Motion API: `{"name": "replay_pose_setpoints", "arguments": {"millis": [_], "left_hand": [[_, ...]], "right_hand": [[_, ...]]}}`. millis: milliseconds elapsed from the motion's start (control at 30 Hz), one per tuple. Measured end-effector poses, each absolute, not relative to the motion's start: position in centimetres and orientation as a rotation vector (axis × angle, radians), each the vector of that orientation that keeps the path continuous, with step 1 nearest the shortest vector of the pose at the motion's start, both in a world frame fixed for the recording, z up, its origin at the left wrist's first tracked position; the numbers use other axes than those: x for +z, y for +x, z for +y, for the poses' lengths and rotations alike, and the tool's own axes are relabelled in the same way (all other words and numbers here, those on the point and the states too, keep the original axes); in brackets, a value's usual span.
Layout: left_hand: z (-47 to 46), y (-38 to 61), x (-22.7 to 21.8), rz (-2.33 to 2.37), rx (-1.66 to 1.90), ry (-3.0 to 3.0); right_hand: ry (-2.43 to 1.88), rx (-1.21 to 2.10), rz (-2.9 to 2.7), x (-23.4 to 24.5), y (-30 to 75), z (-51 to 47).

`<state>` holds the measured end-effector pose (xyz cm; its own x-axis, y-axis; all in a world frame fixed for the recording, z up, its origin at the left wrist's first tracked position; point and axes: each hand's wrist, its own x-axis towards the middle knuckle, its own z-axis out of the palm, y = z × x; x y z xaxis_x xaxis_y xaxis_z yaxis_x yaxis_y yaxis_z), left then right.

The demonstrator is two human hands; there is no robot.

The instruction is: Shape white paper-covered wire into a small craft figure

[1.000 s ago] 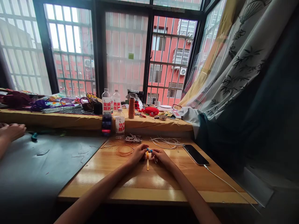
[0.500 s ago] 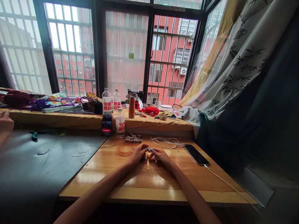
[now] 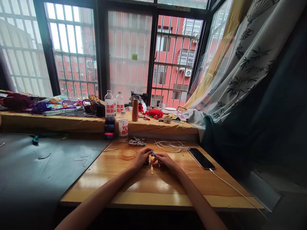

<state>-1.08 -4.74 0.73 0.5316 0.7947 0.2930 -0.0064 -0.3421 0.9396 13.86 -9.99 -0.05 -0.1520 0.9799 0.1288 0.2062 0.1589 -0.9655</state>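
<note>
At the middle of the wooden table, my left hand (image 3: 142,157) and my right hand (image 3: 166,159) meet fingertip to fingertip. Both are closed in a pinch around something small and pale, too small and covered to name. Blue nail colour shows on the thumbs. Beneath the hands lies a flat orange-yellow stick (image 3: 152,169), its near end pointing toward me. A coil of thin orange cord (image 3: 128,154) rests just left of my left hand. Beyond my right hand spread loose white cords (image 3: 171,146).
A clear box of small metal parts (image 3: 137,141) and a water bottle (image 3: 123,126) stand behind my hands. A phone (image 3: 201,158) with a white charging cable (image 3: 236,189) lies to the right. The ledge holds a brown thread spool (image 3: 135,111) and a red stuffed item (image 3: 154,113).
My fingertips have shifted slightly against each other; the arms stay in place. Another person's hand at the far left has moved almost wholly out of view.
</note>
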Motion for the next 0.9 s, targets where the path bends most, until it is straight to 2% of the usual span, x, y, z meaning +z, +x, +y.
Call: {"name": "replay_pose_setpoints", "arguments": {"millis": [200, 567, 900], "left_hand": [[-4.83, -1.08, 0.84, 0.661, 0.982, 1.757], [-4.54, -1.05, 0.71, 0.603, 0.894, 1.735], [-4.46, -0.93, 0.86, 0.595, 0.852, 1.67]], "right_hand": [[-1.257, 0.995, -1.583, 0.04, 13.48, -9.86], [-1.262, 1.026, -1.694, 0.74, 13.49, -10.28], [-1.304, 0.894, -1.605, -0.01, 13.67, -9.7]]}}
